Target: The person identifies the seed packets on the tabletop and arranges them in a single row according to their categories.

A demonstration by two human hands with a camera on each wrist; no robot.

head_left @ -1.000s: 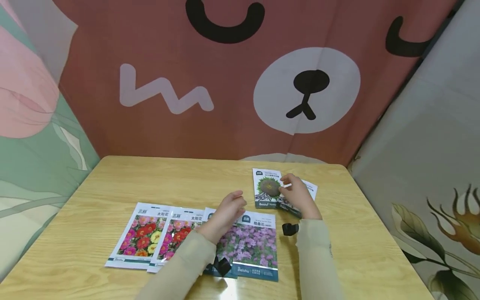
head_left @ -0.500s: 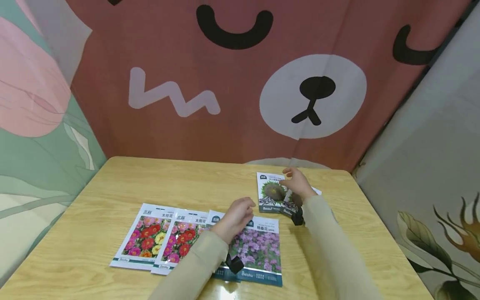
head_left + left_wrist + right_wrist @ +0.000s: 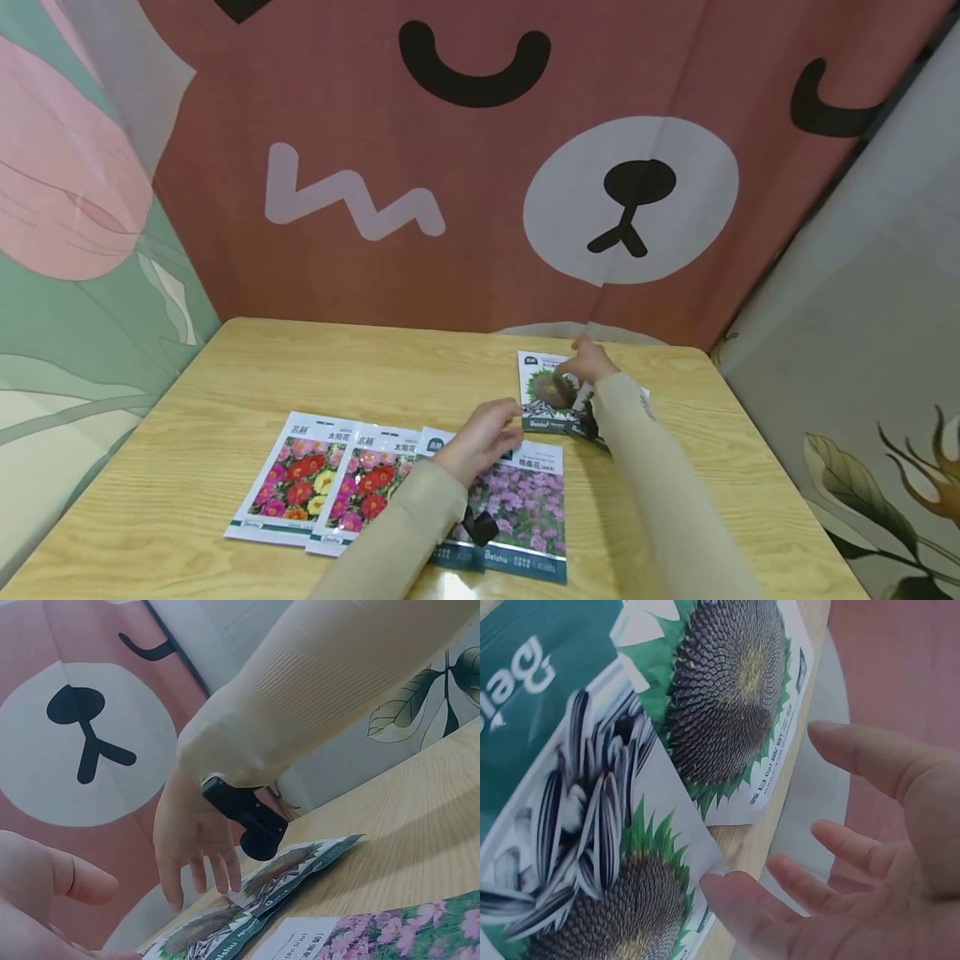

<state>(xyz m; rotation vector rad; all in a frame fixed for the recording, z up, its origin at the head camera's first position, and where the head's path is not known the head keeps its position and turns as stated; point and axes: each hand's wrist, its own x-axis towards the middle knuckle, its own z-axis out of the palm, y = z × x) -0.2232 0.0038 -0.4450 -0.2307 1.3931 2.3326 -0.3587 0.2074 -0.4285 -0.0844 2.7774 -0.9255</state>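
Two sunflower seed packets lie overlapped at the back right in the head view: a straighter one [image 3: 534,408] and a tilted one [image 3: 592,825], partly hidden by the sleeve. Over them my right hand [image 3: 592,365] has its fingers spread. One fingertip [image 3: 724,889] is right at the tilted packet's edge in the right wrist view. My left hand [image 3: 483,440] hovers with loosely bent fingers over the purple flower seed packets [image 3: 525,508], holding nothing. Beside these, two packets with red and pink flowers [image 3: 296,483] overlap on the left.
The wooden table [image 3: 172,467] ends at a fabric backdrop [image 3: 480,275] with a bear face. A grey printed curtain [image 3: 832,317] hangs on the right. Each wrist wears a small black camera [image 3: 251,817].
My right hand has reached farther back over the sunflower packets, its sleeve now covering more of the tilted one. My left hand has shifted slightly right. The head view has shifted a little.
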